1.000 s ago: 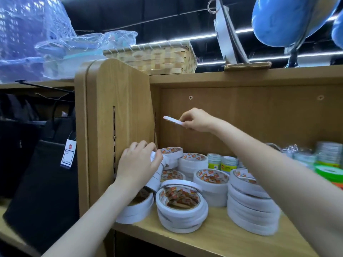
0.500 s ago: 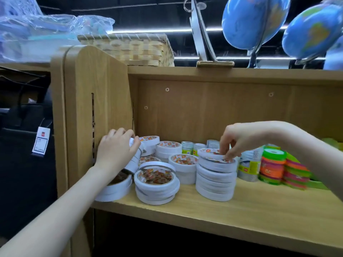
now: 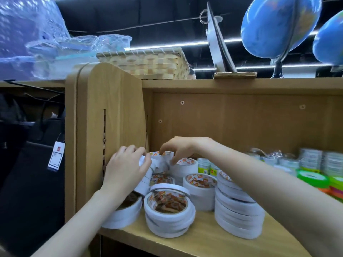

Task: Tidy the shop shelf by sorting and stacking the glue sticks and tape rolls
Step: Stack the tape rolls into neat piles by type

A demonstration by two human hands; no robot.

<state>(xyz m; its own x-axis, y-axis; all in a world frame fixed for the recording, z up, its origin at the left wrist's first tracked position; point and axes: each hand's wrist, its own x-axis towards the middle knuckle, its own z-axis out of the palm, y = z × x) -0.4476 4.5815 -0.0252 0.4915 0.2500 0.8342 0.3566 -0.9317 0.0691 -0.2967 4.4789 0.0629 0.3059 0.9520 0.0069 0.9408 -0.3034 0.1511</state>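
Our left hand (image 3: pixel 126 169) grips tilted tape rolls (image 3: pixel 146 175); right hand (image 3: pixel 178 147) pinches the rear roll (image 3: pixel 161 154) at 12 o'clock. Leaning rolls may topple.

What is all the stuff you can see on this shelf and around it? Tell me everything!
Tape roll stacks: several, white with red-orange cores, left end of the shelf.
Leaning tape rolls: a few, white, by the side panel.
Glue sticks: a few, green-yellow labels, behind the tape.
Coloured tape rolls: several, green and orange, far right, blurred.
Shelf: one, light wood.
Basket: one, woven, tan, on top.
Globes: two, blue, on top at right.
Price tag: one, white, on a dark bag at left.
Left hand: holds the leaning tape rolls.
Right hand: fingers on a back roll.
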